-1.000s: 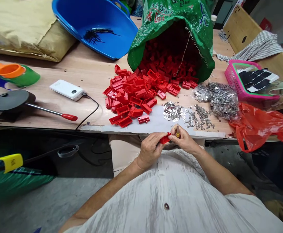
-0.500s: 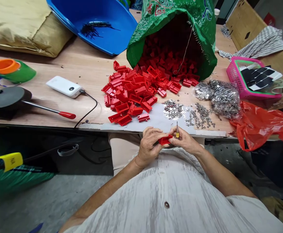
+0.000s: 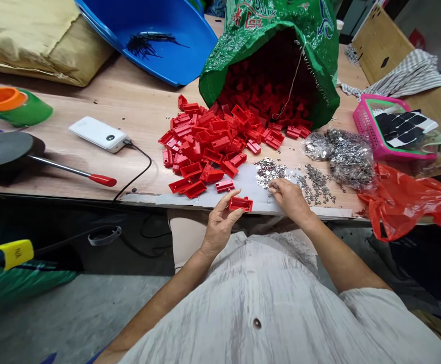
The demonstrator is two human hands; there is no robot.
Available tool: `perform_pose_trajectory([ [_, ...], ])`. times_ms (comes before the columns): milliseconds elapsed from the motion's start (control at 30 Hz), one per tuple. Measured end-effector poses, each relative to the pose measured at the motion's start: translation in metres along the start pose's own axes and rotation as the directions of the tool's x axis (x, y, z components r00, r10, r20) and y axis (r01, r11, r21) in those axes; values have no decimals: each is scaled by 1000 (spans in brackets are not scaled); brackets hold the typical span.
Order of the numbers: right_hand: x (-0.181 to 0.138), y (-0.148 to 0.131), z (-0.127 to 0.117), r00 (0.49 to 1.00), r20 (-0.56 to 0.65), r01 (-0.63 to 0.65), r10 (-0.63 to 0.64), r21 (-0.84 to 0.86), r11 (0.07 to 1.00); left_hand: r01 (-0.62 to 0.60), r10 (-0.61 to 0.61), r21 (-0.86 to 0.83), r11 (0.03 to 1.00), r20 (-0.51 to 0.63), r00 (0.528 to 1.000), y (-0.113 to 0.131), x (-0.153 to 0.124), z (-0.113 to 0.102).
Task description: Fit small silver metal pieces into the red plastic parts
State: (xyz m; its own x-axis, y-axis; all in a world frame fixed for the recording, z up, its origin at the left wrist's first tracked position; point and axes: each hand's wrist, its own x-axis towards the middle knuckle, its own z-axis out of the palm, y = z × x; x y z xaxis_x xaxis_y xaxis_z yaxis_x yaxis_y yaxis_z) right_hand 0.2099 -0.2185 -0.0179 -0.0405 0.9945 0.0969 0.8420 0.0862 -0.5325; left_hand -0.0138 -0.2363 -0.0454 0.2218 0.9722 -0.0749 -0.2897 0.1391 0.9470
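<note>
My left hand [image 3: 220, 222] pinches a small red plastic part [image 3: 240, 203] just over the table's front edge. My right hand [image 3: 290, 198] rests knuckles up on the grey sheet [image 3: 243, 189], its fingertips curled at the pile of small metal pieces [image 3: 269, 172]; whatever those fingers hold is hidden. A heap of red plastic parts [image 3: 208, 146] spills from a green woven sack [image 3: 273, 55] lying on its side behind the hands.
A clear bag of metal pieces [image 3: 341, 154] and a red plastic bag [image 3: 405, 202] lie right. A pink basket [image 3: 394, 131] stands far right. A white power bank [image 3: 97, 134], a red-tipped lever tool [image 3: 68, 172] and a blue basin [image 3: 152, 35] are left.
My hands have parted. The right hand moved forward to the metal pieces and the small yellow-handled tool no longer shows. The left hand lifted the red part slightly forward.
</note>
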Motion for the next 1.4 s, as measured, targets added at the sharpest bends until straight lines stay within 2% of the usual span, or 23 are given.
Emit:
perform_pose_trajectory([
  [133, 6, 3, 9, 999, 28, 18, -14, -109, 994, 30, -30, -53, 998, 2, 1000, 3, 2, 2],
  [500, 10, 3, 10, 1000, 29, 5, -2, -90, 996, 89, -86, -132, 987, 26, 996, 3, 3, 8],
  [567, 8, 1, 9, 1000, -8, 0, 0, -50, 999, 99, -95, -158, 982, 28, 995, 4, 3, 9],
  [667, -1, -7, 2, 998, -55, 28, -23, 105, 994, 113, -107, -191, 975, 44, 993, 7, 3, 11],
  [800, -17, -26, -12, 988, -32, 154, -151, 277, 948, 121, -111, -179, 976, 65, 992, 11, 3, 16],
  [967, -28, -38, -16, 921, -66, 384, -384, 330, 862, 143, -129, -162, 976, 97, 987, 16, 4, 22],
  [1067, -30, -37, -14, 892, -109, 451, -439, 288, 845, 166, -149, -172, 971, 105, 983, 17, 3, 23],
  [1200, -32, -38, -14, 896, -92, 441, -435, 301, 846, 181, -159, -175, 968, 129, 979, 20, 1, 23],
  [1400, -33, -39, -15, 927, -97, 371, -363, 385, 845, 173, -141, -193, 966, 171, 975, 26, 1, 25],
])
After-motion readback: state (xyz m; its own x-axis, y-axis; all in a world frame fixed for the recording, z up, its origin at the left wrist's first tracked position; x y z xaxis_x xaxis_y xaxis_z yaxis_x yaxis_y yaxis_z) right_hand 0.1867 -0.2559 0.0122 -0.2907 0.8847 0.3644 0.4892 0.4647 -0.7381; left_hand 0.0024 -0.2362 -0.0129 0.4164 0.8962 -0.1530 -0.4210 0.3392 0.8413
